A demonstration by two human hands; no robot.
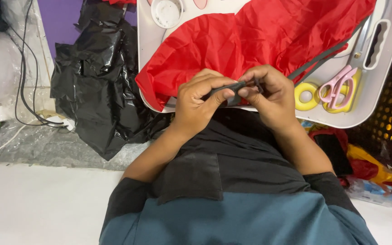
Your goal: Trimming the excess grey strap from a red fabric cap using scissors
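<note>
Red fabric (259,36): thin, crinkly, slight sheen, heaped on a white plastic tray (377,86) with rounded corners and a slotted handle at its right edge. Dark grey strip (232,87): narrow, flat, matte, looks like webbing or tape; its near end sits between both hands just in front of the tray's near rim, above the lap, and the rest runs up and right across the fabric toward the handle. Left hand (200,102): wrist bent, fingers curled in, thumb and forefinger pinched shut on the strip's end. Right hand (271,97): fingers folded narrow, tips nipping the same strip just beside the left thumb, knuckles up; the two hands touch. On the tray right of the hands: scissors (339,88) with pink and yellow loop handles, lying flat, and a yellow ring (306,96) just beside them. White round lid (166,12) at the tray's far left corner. Left of the tray: crumpled black plastic sheet (98,77), glossy, creased, on clear bubble wrap (37,145). Black cables (23,86) hang at the far left. Person wears a grey and teal top.
</note>
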